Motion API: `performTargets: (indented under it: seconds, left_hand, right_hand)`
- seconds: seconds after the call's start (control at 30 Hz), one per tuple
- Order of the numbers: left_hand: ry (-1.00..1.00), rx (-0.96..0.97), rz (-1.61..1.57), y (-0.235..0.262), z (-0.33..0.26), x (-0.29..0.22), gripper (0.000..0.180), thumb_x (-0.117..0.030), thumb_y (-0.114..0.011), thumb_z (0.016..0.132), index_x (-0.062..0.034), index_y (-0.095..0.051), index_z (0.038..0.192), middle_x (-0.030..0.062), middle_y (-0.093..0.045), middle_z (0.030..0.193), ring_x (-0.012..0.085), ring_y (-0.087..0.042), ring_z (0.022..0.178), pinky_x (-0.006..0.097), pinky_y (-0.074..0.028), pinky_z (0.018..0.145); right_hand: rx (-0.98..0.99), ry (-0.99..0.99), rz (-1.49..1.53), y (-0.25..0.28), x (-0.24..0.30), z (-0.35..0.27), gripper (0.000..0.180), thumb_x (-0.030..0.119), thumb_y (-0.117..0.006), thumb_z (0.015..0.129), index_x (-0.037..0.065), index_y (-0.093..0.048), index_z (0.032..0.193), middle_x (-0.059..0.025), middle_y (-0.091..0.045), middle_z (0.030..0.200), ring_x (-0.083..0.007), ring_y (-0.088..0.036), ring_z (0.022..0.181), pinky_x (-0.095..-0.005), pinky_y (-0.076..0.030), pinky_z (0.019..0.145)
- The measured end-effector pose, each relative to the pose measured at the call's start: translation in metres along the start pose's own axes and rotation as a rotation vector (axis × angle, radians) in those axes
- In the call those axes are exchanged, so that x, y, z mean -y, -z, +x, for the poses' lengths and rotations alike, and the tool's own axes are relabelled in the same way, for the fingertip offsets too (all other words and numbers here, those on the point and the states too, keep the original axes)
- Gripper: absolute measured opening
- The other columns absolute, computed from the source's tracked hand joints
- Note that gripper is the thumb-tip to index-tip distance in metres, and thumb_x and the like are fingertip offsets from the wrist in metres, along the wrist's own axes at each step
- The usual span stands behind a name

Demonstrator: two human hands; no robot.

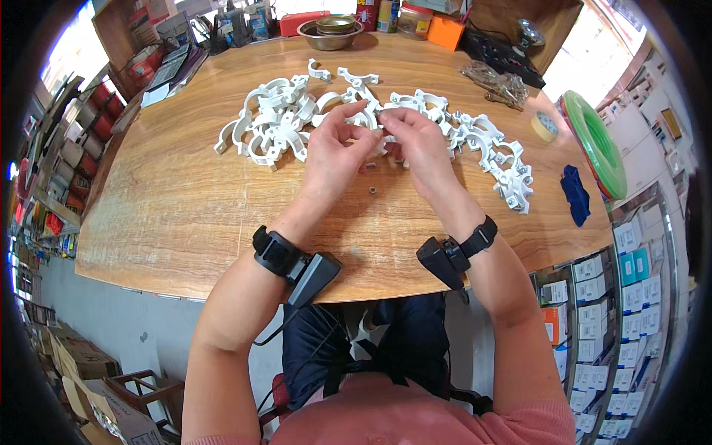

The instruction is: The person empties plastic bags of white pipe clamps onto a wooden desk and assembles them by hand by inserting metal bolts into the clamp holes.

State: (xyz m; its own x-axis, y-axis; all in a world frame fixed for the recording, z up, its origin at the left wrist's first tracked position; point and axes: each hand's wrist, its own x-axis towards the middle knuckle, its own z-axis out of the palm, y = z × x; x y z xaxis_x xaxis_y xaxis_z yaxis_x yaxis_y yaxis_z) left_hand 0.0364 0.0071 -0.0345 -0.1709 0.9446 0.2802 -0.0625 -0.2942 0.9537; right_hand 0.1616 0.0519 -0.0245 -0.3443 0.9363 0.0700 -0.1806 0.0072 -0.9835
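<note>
My left hand (335, 154) and my right hand (423, 146) meet over the middle of the table. Between their closed fingertips is a white plastic pipe clamp (373, 113), partly hidden by the fingers. The right thumb and forefinger pinch at its end, where a small dark part shows, too small to name. A heap of white clamp halves (278, 122) lies left of my hands. To the right, more clamps (512, 178) with metal screws spread in a band. One small nut (373, 190) rests on the wood just below my hands.
The wooden table (185, 222) carries metal bowls (330, 33) at the back. On the right are a tape roll (544, 126), a plastic bag of parts (497, 83), a dark blue cloth (575, 196) and a green coil (595, 141). Shelves of boxes (593, 319) stand beyond the right edge.
</note>
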Motion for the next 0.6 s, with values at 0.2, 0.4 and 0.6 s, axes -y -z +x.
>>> performTargets:
  seconds: [0.2,0.4,0.6]
  left_hand:
    - [-0.032,-0.013,0.039,-0.0004,0.0018,0.0013,0.041,-0.008,-0.060,0.077,-0.0011,-0.045,0.114,0.0032,-0.058,0.070,0.0054,-0.049,0.051,0.018,-0.039,0.041]
    - [-0.031,-0.004,0.049,0.0007,0.0049,0.0023,0.042,-0.007,-0.059,0.074,0.0018,-0.046,0.113,0.0055,-0.058,0.073,0.0063,-0.053,0.059,0.020,-0.042,0.044]
    - [-0.056,-0.011,0.056,-0.0009,0.0057,0.0022,0.041,-0.007,-0.059,0.077,-0.0005,-0.044,0.115,0.0042,-0.058,0.072,0.0053,-0.049,0.051,0.018,-0.039,0.040]
  right_hand:
    - [-0.014,0.011,0.078,-0.0004,-0.0007,0.0028,0.031,0.033,-0.048,0.086,0.005,-0.056,0.093,-0.0010,-0.059,0.082,-0.0083,-0.052,0.071,-0.0232,-0.040,0.060]
    - [-0.006,-0.040,0.064,0.0015,-0.0027,0.0051,0.027,0.030,-0.051,0.085,0.005,-0.057,0.092,-0.0016,-0.059,0.083,-0.0083,-0.052,0.072,-0.0225,-0.041,0.059]
    - [0.000,0.054,0.006,-0.0003,-0.0004,0.0040,0.028,0.030,-0.050,0.085,0.004,-0.058,0.092,-0.0011,-0.057,0.078,-0.0068,-0.050,0.066,-0.0204,-0.039,0.054]
